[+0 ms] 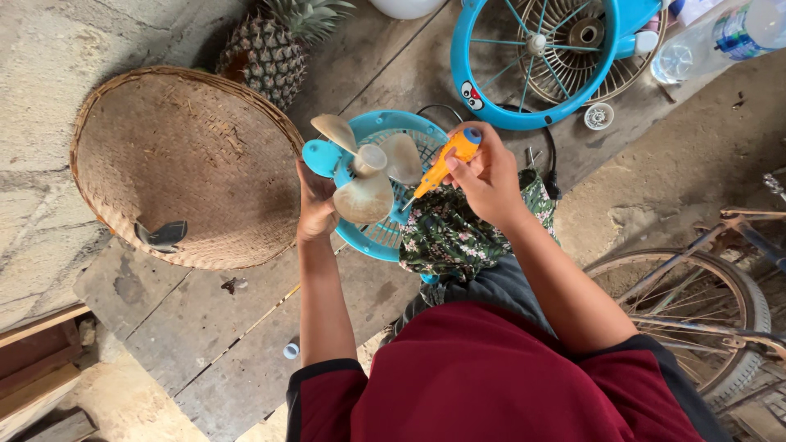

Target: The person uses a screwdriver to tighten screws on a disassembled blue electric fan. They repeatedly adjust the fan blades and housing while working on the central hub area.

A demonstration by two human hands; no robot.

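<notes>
So my left hand [315,209] is gripping the blue fan [378,184] by its beige blades over my lap, while my right hand [485,176] is closed around an orange screwdriver [442,166] poking at it.

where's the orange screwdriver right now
In the head view, centre: the right hand holds the orange screwdriver, tip beside the fan blades.

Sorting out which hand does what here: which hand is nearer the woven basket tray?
Left. The left hand grips the fan beside the woven basket tray; the right hand, holding the orange screwdriver, is farther away.
</notes>
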